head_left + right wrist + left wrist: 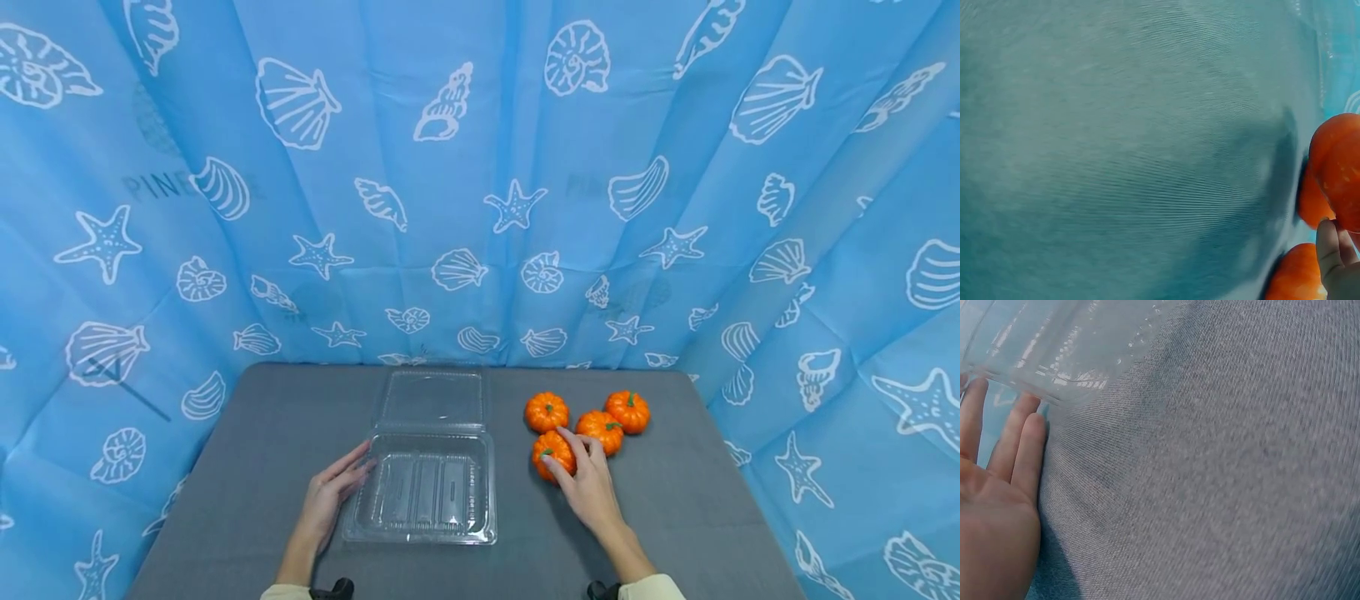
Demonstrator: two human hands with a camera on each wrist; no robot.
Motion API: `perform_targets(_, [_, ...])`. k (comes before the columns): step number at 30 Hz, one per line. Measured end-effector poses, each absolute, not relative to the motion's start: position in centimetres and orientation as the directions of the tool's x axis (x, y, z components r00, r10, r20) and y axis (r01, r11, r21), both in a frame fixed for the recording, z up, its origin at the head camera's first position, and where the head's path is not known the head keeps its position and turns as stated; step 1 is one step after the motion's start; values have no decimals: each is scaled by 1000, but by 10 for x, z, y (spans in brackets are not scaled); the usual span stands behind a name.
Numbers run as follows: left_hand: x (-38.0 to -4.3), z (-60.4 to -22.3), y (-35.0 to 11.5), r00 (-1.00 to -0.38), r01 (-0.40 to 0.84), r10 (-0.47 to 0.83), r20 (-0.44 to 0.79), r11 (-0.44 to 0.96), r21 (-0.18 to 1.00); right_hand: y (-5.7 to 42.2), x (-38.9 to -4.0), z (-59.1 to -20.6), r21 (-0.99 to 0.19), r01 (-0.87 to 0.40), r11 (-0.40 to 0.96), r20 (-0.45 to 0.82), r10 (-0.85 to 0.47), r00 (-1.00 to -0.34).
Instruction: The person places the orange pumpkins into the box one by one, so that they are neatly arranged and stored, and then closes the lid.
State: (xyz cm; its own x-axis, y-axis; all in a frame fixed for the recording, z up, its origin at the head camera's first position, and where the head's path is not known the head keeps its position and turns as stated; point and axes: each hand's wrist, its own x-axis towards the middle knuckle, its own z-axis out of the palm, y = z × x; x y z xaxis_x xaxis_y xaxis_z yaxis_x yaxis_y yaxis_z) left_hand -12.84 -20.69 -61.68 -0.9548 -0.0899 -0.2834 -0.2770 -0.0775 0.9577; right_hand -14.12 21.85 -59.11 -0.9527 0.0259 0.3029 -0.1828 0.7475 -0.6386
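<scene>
My right hand (pixel 588 487) grips a small orange pumpkin (pixel 552 460) between thumb and fingers, right of the clear plastic clamshell container (pixel 489 492). In the right wrist view this pumpkin (pixel 1338 169) is at the right edge, with fingertips (pixel 1327 240) against its side. Three more small pumpkins sit close by: one behind (pixel 546 412), one to the right (pixel 600 429) and one farther back right (pixel 628 410). My left hand (pixel 330 496) rests at the container's left side, fingers extended. In the left wrist view these fingers (pixel 1029 440) reach the container's rim (pixel 1054 397).
The container's lid (pixel 433 400) is folded back toward the far edge of the table. A grey cloth (pixel 262 467) covers the table. Blue curtains (pixel 480 217) with white shell and starfish prints hang behind and at both sides.
</scene>
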Motion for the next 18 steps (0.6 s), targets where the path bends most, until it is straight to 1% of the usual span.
perform_targets(4, [-128,-619,-206,-950,-282,-108,-292,-101,954,215,-144,-581,-613,-245,751,358,-12,-934])
perform_targets(18, [-130,-619,-202,-930,-320,-166,-327,-66,945,197,-151,-544,-592,-348,727,393,-117,-912])
